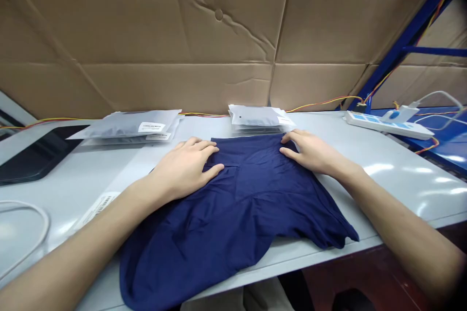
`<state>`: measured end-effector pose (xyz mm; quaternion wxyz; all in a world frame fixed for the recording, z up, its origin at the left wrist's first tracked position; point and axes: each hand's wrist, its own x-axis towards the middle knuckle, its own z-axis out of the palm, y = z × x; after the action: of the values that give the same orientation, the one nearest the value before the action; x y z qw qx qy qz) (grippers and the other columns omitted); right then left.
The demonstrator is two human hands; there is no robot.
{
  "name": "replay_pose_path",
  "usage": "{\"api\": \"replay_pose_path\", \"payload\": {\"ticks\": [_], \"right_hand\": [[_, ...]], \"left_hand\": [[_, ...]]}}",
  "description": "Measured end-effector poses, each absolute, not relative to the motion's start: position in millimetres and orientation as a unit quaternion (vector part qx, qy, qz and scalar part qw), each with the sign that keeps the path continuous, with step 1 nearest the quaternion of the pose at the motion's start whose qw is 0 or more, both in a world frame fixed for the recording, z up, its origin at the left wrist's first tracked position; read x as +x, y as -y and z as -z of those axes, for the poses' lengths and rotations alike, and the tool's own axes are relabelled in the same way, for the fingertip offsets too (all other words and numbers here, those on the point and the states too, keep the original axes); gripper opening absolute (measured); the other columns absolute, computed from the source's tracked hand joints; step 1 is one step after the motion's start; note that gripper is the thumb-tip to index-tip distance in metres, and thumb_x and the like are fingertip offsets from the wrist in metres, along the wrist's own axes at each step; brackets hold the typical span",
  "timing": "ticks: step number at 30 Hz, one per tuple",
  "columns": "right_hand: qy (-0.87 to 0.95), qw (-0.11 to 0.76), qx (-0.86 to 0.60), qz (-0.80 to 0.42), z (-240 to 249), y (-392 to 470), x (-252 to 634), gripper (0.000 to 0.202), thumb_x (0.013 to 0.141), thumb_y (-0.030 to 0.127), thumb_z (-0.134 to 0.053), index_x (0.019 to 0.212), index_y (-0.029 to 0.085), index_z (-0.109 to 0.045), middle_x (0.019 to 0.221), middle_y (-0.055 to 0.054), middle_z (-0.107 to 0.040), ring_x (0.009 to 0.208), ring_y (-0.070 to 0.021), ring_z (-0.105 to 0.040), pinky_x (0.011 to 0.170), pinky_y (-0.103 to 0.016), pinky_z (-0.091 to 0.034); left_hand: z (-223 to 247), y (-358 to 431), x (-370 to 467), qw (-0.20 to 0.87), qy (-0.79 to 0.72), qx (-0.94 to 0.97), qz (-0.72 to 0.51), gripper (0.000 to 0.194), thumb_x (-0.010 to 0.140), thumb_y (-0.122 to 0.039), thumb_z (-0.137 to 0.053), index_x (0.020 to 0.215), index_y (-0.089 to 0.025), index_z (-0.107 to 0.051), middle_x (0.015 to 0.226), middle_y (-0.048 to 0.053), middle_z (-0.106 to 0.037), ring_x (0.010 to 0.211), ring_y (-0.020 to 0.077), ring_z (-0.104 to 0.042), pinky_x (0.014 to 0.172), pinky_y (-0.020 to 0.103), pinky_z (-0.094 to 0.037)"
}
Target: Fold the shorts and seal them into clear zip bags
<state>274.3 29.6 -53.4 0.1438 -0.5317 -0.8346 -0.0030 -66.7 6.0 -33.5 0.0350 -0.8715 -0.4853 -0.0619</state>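
A pair of dark navy shorts (255, 204) lies spread on the table with its waist end away from me. The leg nearer my left side hangs over the front edge, and the cloth there is wrinkled. My left hand (186, 167) rests flat on the upper left side of the shorts, thumb held apart from the fingers. At the upper right corner, my right hand (310, 151) touches the cloth with its fingertips. A gap shows between its thumb and forefinger, and its other fingers are partly hidden.
Two stacks of frosted plastic packets, one left (124, 126) and one in the middle (259, 115), stand along the back. A black tablet-like slab (40, 153), a labelled clear bag (98, 206) and a white cable (45, 223) lie left. A power strip (388, 125) sits at right. Cardboard (219, 43) walls the back.
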Motion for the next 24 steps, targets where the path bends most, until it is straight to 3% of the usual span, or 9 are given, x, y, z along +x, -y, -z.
{"api": "replay_pose_path", "payload": {"ticks": [14,24], "right_hand": [[0.837,0.168,-0.521,0.007,54.4,-31.5,272.9,0.026,0.096,0.037,-0.055,0.108,0.019,-0.071,0.112,-0.013,-0.073,0.111,-0.0319,-0.064,0.099,-0.048,-0.05],[0.812,0.223,-0.533,0.078,54.4,-42.6,272.1,0.023,0.097,0.03,-0.052,0.101,0.022,-0.073,0.103,-0.011,-0.068,0.104,-0.0292,-0.063,0.095,-0.044,-0.052]], "left_hand": [[33.9,-7.2,-68.3,0.04,0.473,-0.878,0.053,0.059,0.098,-0.056,-0.042,0.135,-0.015,-0.064,0.139,0.014,-0.065,0.13,0.0332,-0.056,0.111,0.049,-0.045],[35.4,-11.1,-71.4,0.021,0.448,-0.89,0.086,0.055,0.098,-0.054,-0.045,0.133,-0.015,-0.064,0.134,0.013,-0.068,0.128,0.032,-0.056,0.111,0.048,-0.045]]}}
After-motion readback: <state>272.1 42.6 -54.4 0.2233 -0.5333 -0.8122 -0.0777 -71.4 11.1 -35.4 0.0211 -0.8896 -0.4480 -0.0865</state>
